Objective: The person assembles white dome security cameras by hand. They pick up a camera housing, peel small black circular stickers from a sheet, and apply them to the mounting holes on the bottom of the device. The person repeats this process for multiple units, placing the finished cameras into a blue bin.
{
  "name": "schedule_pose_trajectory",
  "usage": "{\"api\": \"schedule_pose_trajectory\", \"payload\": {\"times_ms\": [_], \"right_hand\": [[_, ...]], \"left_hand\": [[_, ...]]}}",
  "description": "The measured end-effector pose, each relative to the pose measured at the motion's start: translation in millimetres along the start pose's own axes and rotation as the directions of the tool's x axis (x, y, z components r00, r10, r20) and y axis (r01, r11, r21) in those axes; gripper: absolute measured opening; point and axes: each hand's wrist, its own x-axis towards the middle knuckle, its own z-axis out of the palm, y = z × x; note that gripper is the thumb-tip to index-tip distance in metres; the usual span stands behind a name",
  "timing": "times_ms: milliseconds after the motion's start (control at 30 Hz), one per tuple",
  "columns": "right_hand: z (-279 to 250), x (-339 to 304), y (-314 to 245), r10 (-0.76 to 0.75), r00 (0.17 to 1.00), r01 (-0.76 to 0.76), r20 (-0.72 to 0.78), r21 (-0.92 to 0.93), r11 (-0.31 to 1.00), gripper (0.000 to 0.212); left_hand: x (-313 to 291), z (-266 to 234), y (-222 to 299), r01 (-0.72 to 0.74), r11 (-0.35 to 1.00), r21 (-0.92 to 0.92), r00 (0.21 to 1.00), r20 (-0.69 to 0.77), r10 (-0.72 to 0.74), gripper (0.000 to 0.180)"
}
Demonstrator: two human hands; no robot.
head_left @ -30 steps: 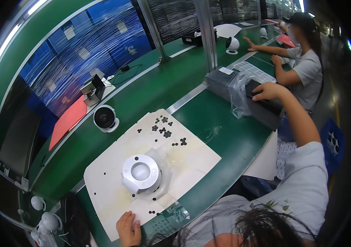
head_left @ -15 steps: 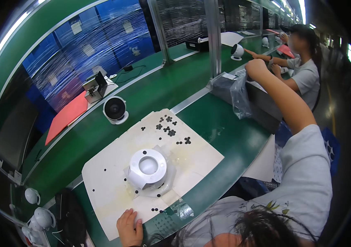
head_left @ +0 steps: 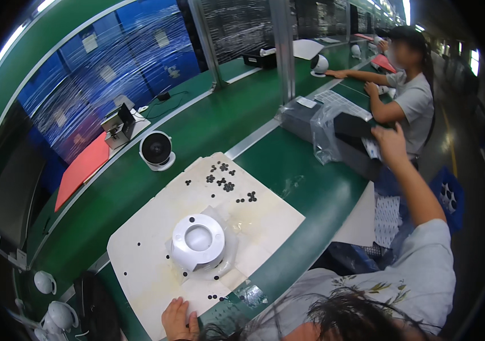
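On the pale board (head_left: 140,295) lies a white round base (head_left: 213,237) with a recessed centre, resting on clear film. One small black disc (head_left: 192,219) sits on its rim. Around it are several loose black discs, with clusters of black discs (head_left: 229,186) toward the board's far side. My left hand (head_left: 179,319) lies on the board's near edge, fingers stretched out, holding nothing. My right hand (head_left: 391,145) is bent at the right end of a dark grey box (head_left: 299,120), by a dark flat surface and a white patterned piece (head_left: 372,149); its grip is partly hidden.
A clear plastic bag (head_left: 325,133) hangs over the box. Beyond the board stands a white round device with a black front (head_left: 156,150). A co-worker (head_left: 410,91) sits at the far right. A red sheet (head_left: 80,175) lies left; a metal post (head_left: 283,57) rises behind the box.
My right hand has come down and toward me, from above the box to its right end. The plastic bag has shifted. My left hand stays on the board, and the view has turned slightly.
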Motion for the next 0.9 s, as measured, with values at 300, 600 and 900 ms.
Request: {"api": "schedule_pose_trajectory", "payload": {"times_ms": [300, 600, 900], "right_hand": [[-142, 84, 68, 0.138, 0.808, 0.012, -0.573, 0.249, 0.968, 0.037], [-229, 66, -47, 0.021, 0.666, 0.742, -0.746, 0.659, -0.122, 0.025], [-272, 31, -196, -0.261, 0.541, 0.24, -0.799, 0.444, -0.863, 0.035]], "left_hand": [[-32, 49, -60, -0.084, 0.977, 0.196, 0.995, 0.063, 0.073, 0.033], [-14, -17, 27, -0.054, 0.945, -0.323, 0.944, -0.325, -0.057, 0.04], [-20, -45, 117, 0.153, 0.224, -0.963, 0.983, 0.172, 0.069, 0.066]]}}
